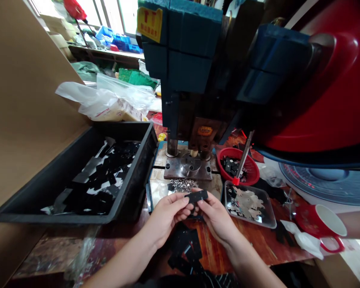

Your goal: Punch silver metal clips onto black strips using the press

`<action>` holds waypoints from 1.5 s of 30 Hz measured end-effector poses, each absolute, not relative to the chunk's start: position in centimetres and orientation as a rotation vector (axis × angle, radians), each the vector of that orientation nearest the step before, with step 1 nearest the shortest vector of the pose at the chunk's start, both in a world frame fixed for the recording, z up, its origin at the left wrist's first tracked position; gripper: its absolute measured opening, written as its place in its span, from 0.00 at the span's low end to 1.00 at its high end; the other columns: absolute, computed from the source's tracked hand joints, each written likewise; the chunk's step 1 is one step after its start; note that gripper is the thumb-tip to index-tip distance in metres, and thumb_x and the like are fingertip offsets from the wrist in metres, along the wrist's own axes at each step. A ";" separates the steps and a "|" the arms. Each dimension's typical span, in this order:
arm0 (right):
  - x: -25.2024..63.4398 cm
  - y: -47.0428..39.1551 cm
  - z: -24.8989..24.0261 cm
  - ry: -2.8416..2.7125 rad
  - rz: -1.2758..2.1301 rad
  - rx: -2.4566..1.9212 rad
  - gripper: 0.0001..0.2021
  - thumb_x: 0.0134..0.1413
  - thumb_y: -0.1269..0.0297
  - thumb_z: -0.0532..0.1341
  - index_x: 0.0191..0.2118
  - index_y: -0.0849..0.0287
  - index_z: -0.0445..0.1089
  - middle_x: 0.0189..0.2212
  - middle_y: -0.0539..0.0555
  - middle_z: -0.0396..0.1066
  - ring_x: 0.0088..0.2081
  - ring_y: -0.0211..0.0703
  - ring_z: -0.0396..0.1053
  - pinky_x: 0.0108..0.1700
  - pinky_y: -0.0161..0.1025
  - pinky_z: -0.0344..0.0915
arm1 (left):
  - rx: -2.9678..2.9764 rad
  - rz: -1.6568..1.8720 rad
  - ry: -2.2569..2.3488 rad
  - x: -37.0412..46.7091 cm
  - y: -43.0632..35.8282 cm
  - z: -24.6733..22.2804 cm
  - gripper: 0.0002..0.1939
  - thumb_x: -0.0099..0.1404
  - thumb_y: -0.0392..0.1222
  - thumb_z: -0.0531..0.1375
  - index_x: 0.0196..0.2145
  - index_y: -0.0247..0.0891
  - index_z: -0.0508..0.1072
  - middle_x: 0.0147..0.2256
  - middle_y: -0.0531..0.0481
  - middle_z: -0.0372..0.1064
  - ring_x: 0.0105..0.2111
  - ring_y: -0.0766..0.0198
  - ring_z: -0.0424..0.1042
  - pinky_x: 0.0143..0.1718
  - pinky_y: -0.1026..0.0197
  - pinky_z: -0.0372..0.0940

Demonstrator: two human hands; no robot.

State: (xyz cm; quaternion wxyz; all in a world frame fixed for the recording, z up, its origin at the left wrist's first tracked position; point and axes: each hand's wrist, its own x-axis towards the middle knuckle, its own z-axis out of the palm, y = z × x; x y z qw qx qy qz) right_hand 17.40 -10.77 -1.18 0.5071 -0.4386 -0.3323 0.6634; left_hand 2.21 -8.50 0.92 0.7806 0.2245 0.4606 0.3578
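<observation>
A small black rectangular piece (197, 196) is held between both hands in front of the press base. My left hand (171, 210) pinches its left end, and my right hand (214, 212) grips its right end with thumb and fingers. Just beyond the hands, a heap of small shiny metal parts (183, 185) lies on the base of the press. Behind that heap sits a metal die plate (171, 173) under the blue press (186, 60). More black pieces (187, 248) lie on the table below my hands.
A large black bin (129, 192) with black pieces stands at left. To the right are a red basket (253, 170), a clear tray (270, 218) of flat metal pieces and a red mug (310, 220). A large red wheel (327, 100) overhangs the right.
</observation>
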 end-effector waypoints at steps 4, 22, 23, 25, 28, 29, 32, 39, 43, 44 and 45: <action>17.5 -10.4 -1.2 -0.963 1.479 -1.071 0.13 0.50 0.57 0.64 0.41 0.56 0.69 0.36 0.50 0.68 0.36 0.38 0.64 0.42 0.36 0.61 | 0.464 0.729 0.985 2.6 -8.8 0.8 0.13 0.57 0.38 0.63 0.41 0.34 0.71 0.25 0.50 0.74 0.21 0.74 0.69 0.25 0.72 0.62; 16.8 -9.4 0.1 -0.651 1.796 -0.995 0.13 0.51 0.54 0.61 0.33 0.58 0.62 0.23 0.48 0.68 0.22 0.33 0.64 0.27 0.32 0.60 | 0.919 0.931 1.041 2.5 -6.6 1.3 0.07 0.55 0.42 0.62 0.28 0.36 0.72 0.21 0.55 0.67 0.23 0.70 0.65 0.29 0.67 0.60; 17.0 -9.2 0.0 -0.673 1.745 -1.006 0.11 0.50 0.57 0.63 0.33 0.58 0.63 0.23 0.46 0.66 0.22 0.31 0.62 0.26 0.31 0.59 | 0.921 0.934 1.008 2.4 -6.6 1.3 0.07 0.54 0.40 0.61 0.31 0.36 0.73 0.25 0.54 0.70 0.26 0.68 0.68 0.32 0.65 0.62; 17.3 -8.6 0.0 -0.800 1.565 -1.080 0.11 0.46 0.62 0.65 0.35 0.57 0.65 0.26 0.45 0.66 0.24 0.31 0.62 0.27 0.30 0.59 | 0.976 0.929 0.947 2.2 -6.3 1.3 0.12 0.53 0.37 0.60 0.37 0.37 0.74 0.32 0.51 0.74 0.33 0.64 0.71 0.38 0.62 0.64; 17.8 -7.0 0.4 -1.165 1.173 -1.251 0.09 0.48 0.63 0.63 0.38 0.56 0.68 0.34 0.49 0.70 0.33 0.37 0.67 0.36 0.35 0.62 | 1.206 0.960 1.039 2.3 -5.1 1.7 0.14 0.56 0.41 0.60 0.41 0.38 0.74 0.37 0.48 0.74 0.36 0.60 0.72 0.40 0.59 0.65; 18.0 -6.3 0.5 -1.286 1.029 -1.309 0.09 0.50 0.63 0.62 0.38 0.56 0.70 0.35 0.50 0.71 0.36 0.39 0.67 0.39 0.37 0.62 | 1.315 0.997 1.116 2.5 -4.4 1.8 0.14 0.57 0.43 0.60 0.41 0.38 0.75 0.37 0.48 0.74 0.37 0.60 0.72 0.40 0.58 0.65; 18.3 -3.8 0.6 -1.504 0.624 -1.409 0.08 0.52 0.64 0.59 0.38 0.55 0.72 0.34 0.52 0.71 0.37 0.43 0.67 0.42 0.42 0.62 | 1.678 1.136 1.303 3.2 -1.9 1.9 0.10 0.61 0.43 0.58 0.38 0.40 0.76 0.37 0.49 0.74 0.36 0.60 0.72 0.40 0.58 0.65; 18.5 0.8 -0.6 -1.491 0.439 -1.422 0.08 0.49 0.63 0.60 0.34 0.58 0.74 0.37 0.56 0.67 0.43 0.47 0.65 0.50 0.46 0.61 | 1.917 1.265 1.413 4.0 2.4 0.5 0.07 0.61 0.40 0.58 0.34 0.39 0.76 0.36 0.47 0.71 0.40 0.58 0.69 0.46 0.53 0.64; 18.6 1.8 -1.4 -1.445 0.528 -1.396 0.09 0.47 0.63 0.59 0.36 0.58 0.72 0.37 0.55 0.68 0.41 0.46 0.66 0.47 0.44 0.63 | 1.918 1.226 1.391 4.0 3.4 -0.6 0.08 0.60 0.38 0.58 0.37 0.40 0.76 0.38 0.47 0.72 0.43 0.58 0.69 0.49 0.53 0.64; 18.6 1.9 -1.6 -1.439 0.540 -1.399 0.10 0.47 0.64 0.59 0.36 0.59 0.72 0.37 0.55 0.69 0.40 0.45 0.66 0.46 0.44 0.64 | 1.920 1.208 1.376 4.1 3.7 -0.9 0.09 0.60 0.38 0.58 0.38 0.40 0.75 0.39 0.48 0.73 0.43 0.58 0.70 0.48 0.54 0.64; 18.6 2.1 -1.8 -1.432 0.553 -1.401 0.10 0.47 0.64 0.58 0.37 0.59 0.71 0.36 0.55 0.69 0.39 0.45 0.67 0.45 0.43 0.65 | 1.923 1.189 1.361 4.1 3.9 -1.0 0.09 0.60 0.37 0.58 0.38 0.40 0.75 0.39 0.48 0.73 0.43 0.59 0.70 0.48 0.55 0.65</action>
